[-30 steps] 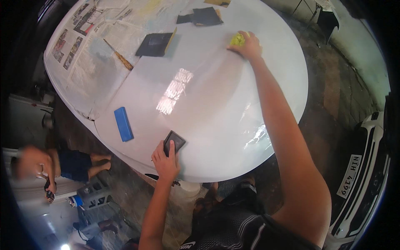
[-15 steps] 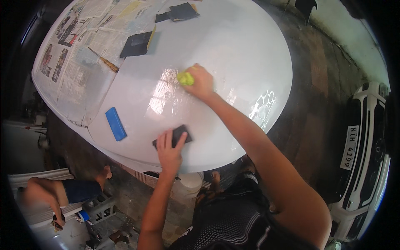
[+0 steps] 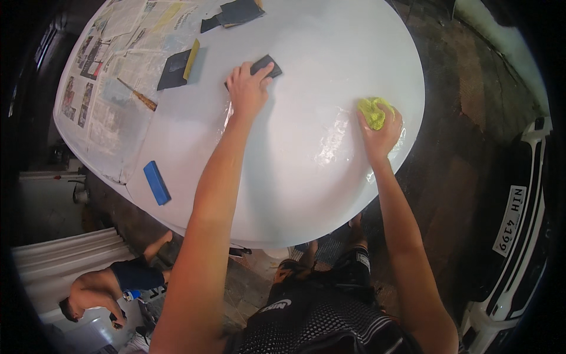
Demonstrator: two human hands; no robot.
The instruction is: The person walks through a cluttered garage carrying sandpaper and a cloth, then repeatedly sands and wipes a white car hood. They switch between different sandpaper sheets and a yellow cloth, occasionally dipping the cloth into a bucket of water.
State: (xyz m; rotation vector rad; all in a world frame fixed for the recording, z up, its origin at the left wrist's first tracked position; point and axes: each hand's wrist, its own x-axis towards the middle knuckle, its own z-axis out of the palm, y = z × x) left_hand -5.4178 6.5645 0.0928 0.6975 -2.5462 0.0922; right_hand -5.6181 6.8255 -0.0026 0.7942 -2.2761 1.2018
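Note:
My left hand is closed round a dark sanding block, pressed flat on the white car hood. Its fingers lie over the block's left part and hide some of it. Toward the hood's right edge, my right hand grips a crumpled yellow-green cloth against the wet, shiny surface. A blue rectangular block lies on the hood at the left. Left of my left hand is a folded sheet of dark sandpaper with a yellow edge. More dark sandpaper lies at the far side.
Newspaper covers the windshield area at left, with a wooden-handled screwdriver on its edge. A white vehicle's front stands to the right. At lower left another person bends over a pale panel. Dark floor surrounds the hood.
My left hand has pushed the sanding block forward, away from me. My right hand has carried the cloth to the right, toward the hood's edge. The view has shifted slightly.

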